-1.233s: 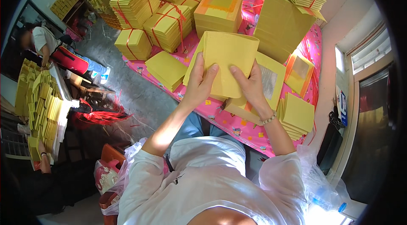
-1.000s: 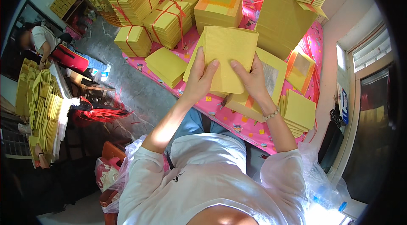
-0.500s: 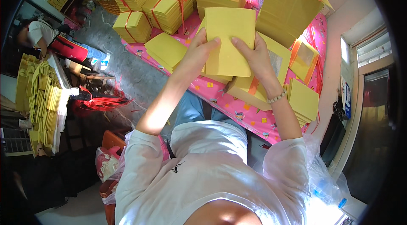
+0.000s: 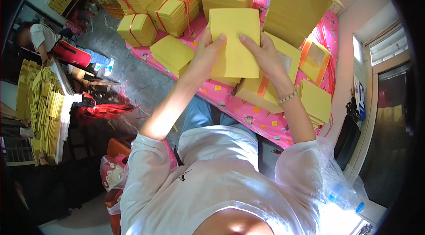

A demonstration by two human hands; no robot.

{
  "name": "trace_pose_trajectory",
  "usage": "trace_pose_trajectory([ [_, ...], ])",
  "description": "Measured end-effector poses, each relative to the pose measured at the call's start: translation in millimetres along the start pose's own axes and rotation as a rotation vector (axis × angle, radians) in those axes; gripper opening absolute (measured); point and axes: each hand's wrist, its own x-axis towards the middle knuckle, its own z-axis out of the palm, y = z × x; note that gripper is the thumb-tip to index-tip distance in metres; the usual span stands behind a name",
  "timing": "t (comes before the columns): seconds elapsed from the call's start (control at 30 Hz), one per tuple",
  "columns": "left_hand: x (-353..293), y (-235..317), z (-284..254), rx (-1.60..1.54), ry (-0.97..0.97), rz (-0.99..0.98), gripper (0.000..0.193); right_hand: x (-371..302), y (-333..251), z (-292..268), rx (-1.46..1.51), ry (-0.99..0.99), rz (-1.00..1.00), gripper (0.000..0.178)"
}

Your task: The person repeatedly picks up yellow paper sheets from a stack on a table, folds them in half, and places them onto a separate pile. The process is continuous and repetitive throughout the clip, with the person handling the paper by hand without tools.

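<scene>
Both my hands hold a thick stack of plain yellow paper sheets [image 4: 234,40] up over a table with a pink patterned cloth [image 4: 261,117]. My left hand [image 4: 206,53] grips the stack's left edge, thumb on top. On the right edge sits my right hand [image 4: 263,53], with a bead bracelet at the wrist. Under the stack lies a yellow pile with an orange band [image 4: 259,93].
Bundles of yellow paper tied with red string [image 4: 170,9] fill the table's far left. A loose yellow pile [image 4: 172,53] lies at the left edge, a small one [image 4: 315,102] at the right. A tall tilted stack [image 4: 294,7] stands behind. Another person [image 4: 44,40] sits far left.
My hands have raised the yellow stack and drawn it nearer, turning it more upright. The view has shifted slightly toward the table.
</scene>
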Motion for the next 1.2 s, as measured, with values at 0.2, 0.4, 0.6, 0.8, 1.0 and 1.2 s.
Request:
trace_pose_trajectory([
  [0.2,-18,-11,-2,0.053,-0.038,0.235,0.04,-14,-8,-1,0.012,-0.002,-0.073,0.034],
  [0.4,-37,-11,-6,0.043,-0.049,0.149,0.04,-23,-4,-3,-0.027,0.046,-0.108,0.022],
  [0.6,-50,-7,-11,0.043,-0.07,0.094,0.038,-18,-1,-18,-0.103,0.023,-0.154,0.019],
  [0.8,-59,-9,-24,0.005,0.026,0.075,0.037,-38,-17,2,-0.08,-0.097,0.045,0.022],
  [1.0,-61,-9,-32,-0.071,0.079,0.064,0.032,-37,5,3,-0.23,-0.183,0.03,0.025],
  [1.2,-64,-4,-45,-0.072,0.116,0.101,0.029,-36,4,14,-0.244,-0.279,0.163,0.028],
])
